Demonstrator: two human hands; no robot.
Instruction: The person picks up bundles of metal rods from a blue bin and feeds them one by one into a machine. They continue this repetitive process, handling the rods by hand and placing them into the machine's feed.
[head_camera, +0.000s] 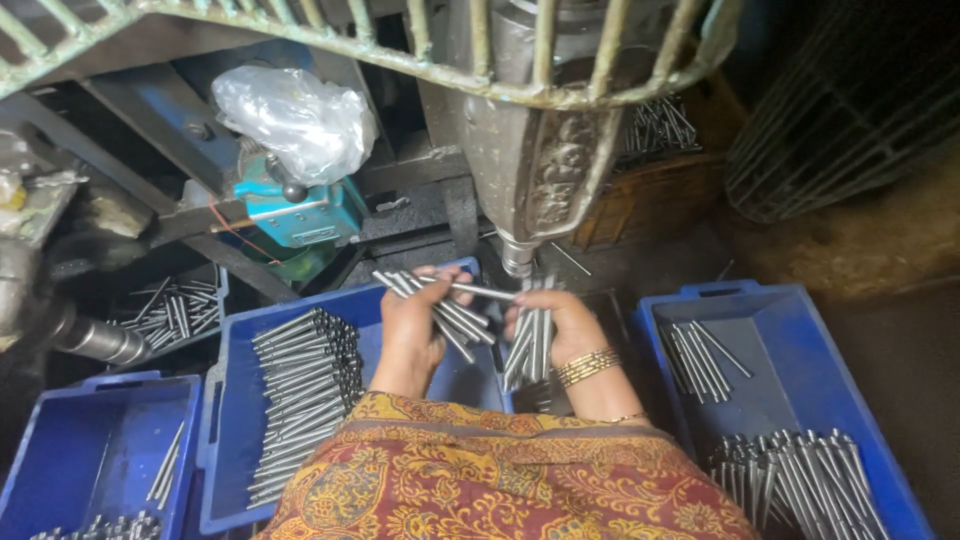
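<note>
Steel rods (440, 305) fanned in our left hand (410, 330), loosely gripped for picking; right hand (560, 330) clasps an upright bundle (530, 345) under the press nose (517, 255); blue trays (770, 310) flank us.

- This is a small metal workshop.
- A big grey metal press machine (540, 170) stands in the middle, behind a pale green metal guard (400, 45).
- Blue plastic bins (790, 340) hold many shiny steel rods (305, 400).
- The dark floor (880, 250) and machine parts look dusty and oily.
</note>
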